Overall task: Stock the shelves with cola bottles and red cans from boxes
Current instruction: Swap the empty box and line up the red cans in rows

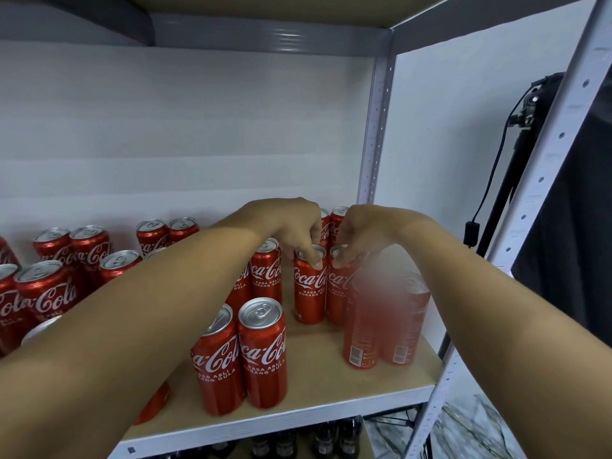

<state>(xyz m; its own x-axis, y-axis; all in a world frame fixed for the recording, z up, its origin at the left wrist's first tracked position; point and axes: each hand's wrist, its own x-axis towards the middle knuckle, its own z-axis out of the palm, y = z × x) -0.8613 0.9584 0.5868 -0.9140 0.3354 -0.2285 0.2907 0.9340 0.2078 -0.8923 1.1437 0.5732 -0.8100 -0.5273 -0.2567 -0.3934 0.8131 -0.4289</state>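
Several red cola cans stand upright on the wooden shelf (318, 389). My left hand (294, 226) grips the top rim of one red can (309, 293) in the middle of the shelf. My right hand (357, 236) pinches the top of the neighbouring red can (337, 289), which touches the first. Both cans stand on the shelf board. Two more cans (332, 223) stand behind them, partly hidden by my hands. A pair of cans (261, 352) stands near the front edge, and another blurred pair (384, 323) sits at the right under my right forearm.
More red cans (43, 293) fill the left side of the shelf. Dark cola bottles (324, 438) show on the shelf below. Grey metal uprights (374, 127) frame the shelf at right. A black tripod with cable (516, 144) stands beyond the rack.
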